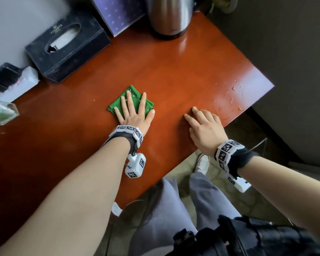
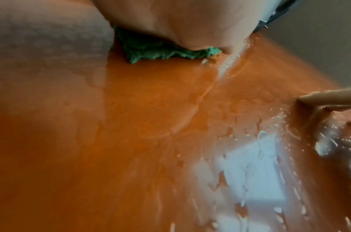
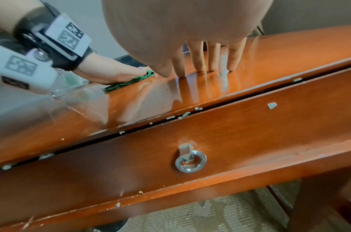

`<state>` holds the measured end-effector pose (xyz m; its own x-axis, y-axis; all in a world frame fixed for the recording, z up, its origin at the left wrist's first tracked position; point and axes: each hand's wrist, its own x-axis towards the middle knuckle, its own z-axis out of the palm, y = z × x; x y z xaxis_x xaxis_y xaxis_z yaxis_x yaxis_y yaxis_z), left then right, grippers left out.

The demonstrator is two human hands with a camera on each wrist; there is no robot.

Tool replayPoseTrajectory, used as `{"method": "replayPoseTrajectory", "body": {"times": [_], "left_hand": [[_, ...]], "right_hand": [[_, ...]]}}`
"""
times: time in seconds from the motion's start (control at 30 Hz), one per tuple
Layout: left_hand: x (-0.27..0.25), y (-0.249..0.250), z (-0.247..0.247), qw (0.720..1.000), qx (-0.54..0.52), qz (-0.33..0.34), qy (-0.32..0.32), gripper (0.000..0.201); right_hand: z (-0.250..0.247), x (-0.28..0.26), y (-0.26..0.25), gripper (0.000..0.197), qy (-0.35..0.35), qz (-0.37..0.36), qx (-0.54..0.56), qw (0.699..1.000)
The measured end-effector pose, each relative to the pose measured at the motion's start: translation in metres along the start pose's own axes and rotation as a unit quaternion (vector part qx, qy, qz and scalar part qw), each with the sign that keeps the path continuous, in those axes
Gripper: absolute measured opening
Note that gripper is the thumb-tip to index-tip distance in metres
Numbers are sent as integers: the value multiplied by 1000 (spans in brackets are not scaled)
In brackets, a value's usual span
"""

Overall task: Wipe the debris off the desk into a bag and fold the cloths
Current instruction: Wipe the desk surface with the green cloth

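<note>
A folded green cloth (image 1: 135,97) lies on the red-brown desk (image 1: 174,71), speckled with pale crumbs. My left hand (image 1: 133,111) lies flat on it with fingers spread and straight; the cloth's crumpled edge (image 2: 160,50) shows under my palm, and the same cloth (image 3: 131,81) appears in the right wrist view. My right hand (image 1: 203,124) rests on the bare desk to the right, fingers straight, tips touching the wood (image 3: 198,62), holding nothing. Pale flecks of debris (image 1: 233,95) dot the desk's right corner. No bag is in view.
A black tissue box (image 1: 67,47) and a steel kettle (image 1: 170,15) stand at the back. A power strip (image 1: 13,84) and clear containers (image 1: 0,113) sit at the left. Crumbs (image 3: 182,115) line the gap above the drawer, by the ring pull (image 3: 190,161). My legs are below the desk edge.
</note>
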<state>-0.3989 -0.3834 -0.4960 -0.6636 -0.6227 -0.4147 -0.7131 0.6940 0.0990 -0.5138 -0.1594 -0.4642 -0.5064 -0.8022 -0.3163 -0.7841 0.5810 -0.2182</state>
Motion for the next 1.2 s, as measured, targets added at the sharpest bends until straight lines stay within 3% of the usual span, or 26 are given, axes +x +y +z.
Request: {"method": "replayPoseTrajectory", "body": {"times": [0.23, 0.43, 0.77, 0.9, 1.2], "left_hand": [[7, -9, -3, 999, 10, 27, 14, 60], [51, -48, -29, 983, 79, 163, 27, 59], [135, -83, -82, 971, 102, 217, 3, 55], [148, -103, -92, 973, 93, 211, 5, 54], [126, -153, -81, 992, 53, 118, -1, 55]], "right_hand": [[-8, 44, -21, 58, 3, -108, 9, 994], [-12, 107, -69, 58, -7, -26, 62, 998], [-7, 116, -79, 53, 32, 5, 41, 999], [-14, 120, -85, 46, 41, 26, 41, 998], [-22, 120, -89, 38, 21, 44, 42, 998]]}}
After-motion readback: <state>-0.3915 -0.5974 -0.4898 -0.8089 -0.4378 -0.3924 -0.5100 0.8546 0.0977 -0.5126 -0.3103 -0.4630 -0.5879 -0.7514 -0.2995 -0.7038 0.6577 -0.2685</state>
